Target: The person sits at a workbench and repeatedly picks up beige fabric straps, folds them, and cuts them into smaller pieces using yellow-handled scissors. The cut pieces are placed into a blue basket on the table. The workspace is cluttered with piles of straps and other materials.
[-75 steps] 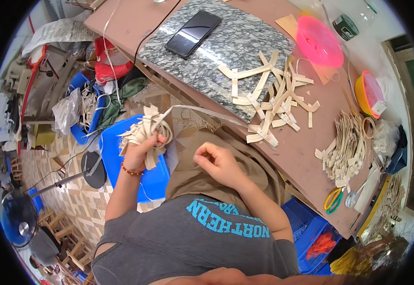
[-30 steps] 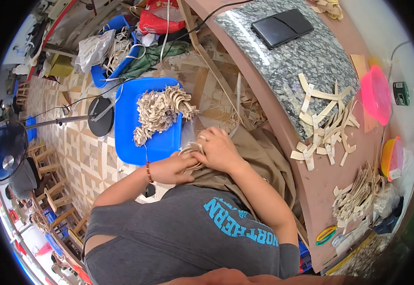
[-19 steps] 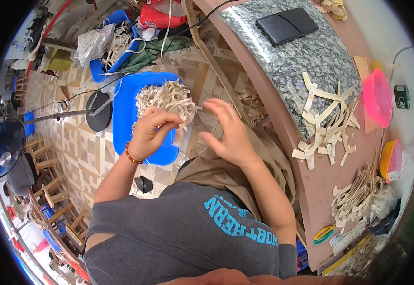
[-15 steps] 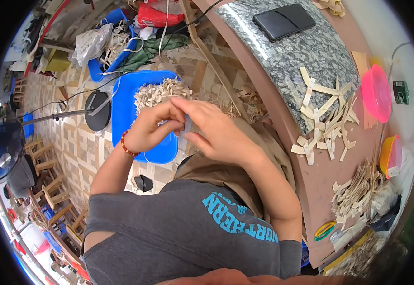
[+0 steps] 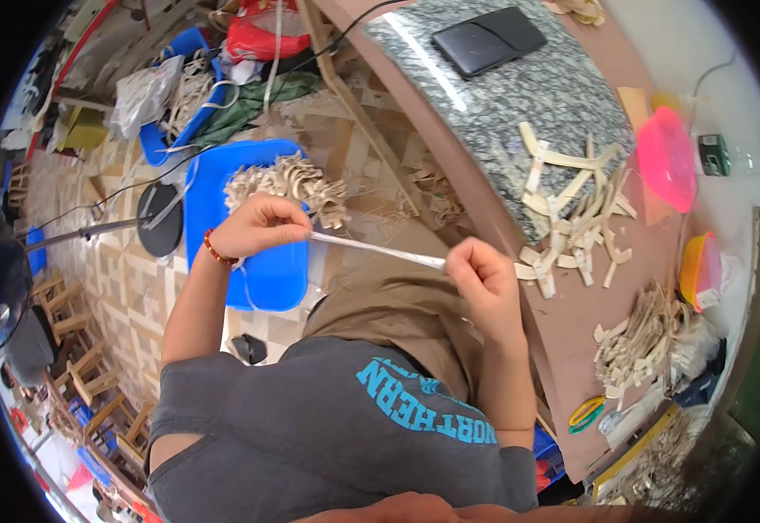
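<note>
A thin white strip (image 5: 380, 250) is pulled straight between my two hands, above my lap. My left hand (image 5: 266, 228), with a beaded bracelet at the wrist, pinches one end. The other end goes into the closed fingers of my right hand (image 5: 487, 281). The strip looks like twisted thin plastic or cloth; its material is unclear. Below and beyond my left hand stands a blue tub (image 5: 275, 283), with a heap of short beige strip pieces (image 5: 284, 185) in it.
The brown table (image 5: 563, 353) on the right bears a speckled stone slab (image 5: 476, 105), a black phone (image 5: 489, 41), joined cream strips (image 5: 572, 205), a beige strip bundle (image 5: 637, 336) and a pink bowl (image 5: 666, 161). A fan (image 5: 3, 283) and wooden stools (image 5: 92, 370) stand left.
My hands were close together, fingertips nearly meeting. Now they are apart, the right one moved to the right, with the white strip stretched between them.
</note>
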Motion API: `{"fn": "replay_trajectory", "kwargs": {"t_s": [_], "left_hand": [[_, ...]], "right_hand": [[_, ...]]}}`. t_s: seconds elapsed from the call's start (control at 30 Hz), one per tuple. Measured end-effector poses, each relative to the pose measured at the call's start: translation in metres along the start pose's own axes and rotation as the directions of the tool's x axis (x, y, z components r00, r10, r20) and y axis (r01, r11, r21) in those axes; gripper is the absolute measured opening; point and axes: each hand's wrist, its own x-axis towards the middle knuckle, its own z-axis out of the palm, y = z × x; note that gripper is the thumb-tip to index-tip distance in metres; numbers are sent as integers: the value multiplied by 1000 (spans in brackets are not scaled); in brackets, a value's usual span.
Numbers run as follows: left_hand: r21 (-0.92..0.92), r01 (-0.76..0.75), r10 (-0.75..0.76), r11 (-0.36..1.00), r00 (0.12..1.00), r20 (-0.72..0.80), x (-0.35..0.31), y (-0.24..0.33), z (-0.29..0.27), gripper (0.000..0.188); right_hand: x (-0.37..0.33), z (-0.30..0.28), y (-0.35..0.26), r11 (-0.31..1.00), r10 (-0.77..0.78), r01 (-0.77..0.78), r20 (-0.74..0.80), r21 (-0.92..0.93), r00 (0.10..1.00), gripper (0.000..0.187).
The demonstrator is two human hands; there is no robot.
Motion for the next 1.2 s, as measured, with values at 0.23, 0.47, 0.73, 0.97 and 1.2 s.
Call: {"fn": "replay_trajectory", "kwargs": {"t_s": [0.23,0.47,0.73,0.97,1.2], "left_hand": [[-157,-109,98,982,992,-75,119,5,88,15],[-173,114,-114,978,993,7,164,28,129,21],[-521,164,-172,838,985,34,165,39,130,18],[-625,159,-95,764,986,135,168,43,118,17],[-596,85,-99,799,995,9,167,42,128,17]], "right_hand": [[-26,-41,22,796,-225,-155,-524,-585,822,10],[-14,-57,26,725,-346,-182,-580,-664,737,12],[-18,-69,24,653,-295,-253,-547,-714,783,13],[-17,-75,20,637,-298,-278,-561,-720,772,15],[-21,-79,18,728,-244,-224,-550,-648,799,14]]}}
